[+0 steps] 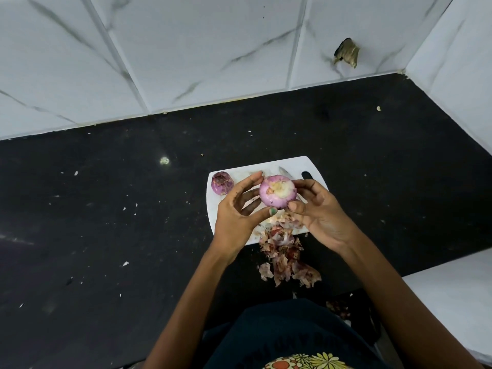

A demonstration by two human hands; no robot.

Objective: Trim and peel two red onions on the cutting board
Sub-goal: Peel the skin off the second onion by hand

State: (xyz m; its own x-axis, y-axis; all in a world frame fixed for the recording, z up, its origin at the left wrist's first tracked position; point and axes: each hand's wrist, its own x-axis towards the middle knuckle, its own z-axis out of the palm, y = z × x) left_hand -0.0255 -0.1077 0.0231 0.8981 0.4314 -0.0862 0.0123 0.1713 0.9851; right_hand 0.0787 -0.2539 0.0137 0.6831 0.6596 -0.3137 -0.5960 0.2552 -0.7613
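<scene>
Purple-white and stripped of its dry skin, a red onion (277, 192) is held above a white cutting board (213, 211) on a black stone counter (106, 209), its trimmed end turned up toward the camera. The left hand (239, 209) cradles the onion from the left side, thumb tip pressed against its lower edge and fingers spread loosely behind it. The right hand (316, 209) grips it from the other side, fingers curled over the far right of the bulb and thumb pinching in just beneath. A second onion (221, 183), also peeled, rests on the far left corner of the board, apart from both hands. A knife blade (285, 172) lies on the board behind the held onion, partly hidden by it. Papery reddish-brown skins (285, 251) are heaped on the board's near edge and spill onto the counter toward the person. White marbled tiles (186, 49) line the wall behind.
</scene>
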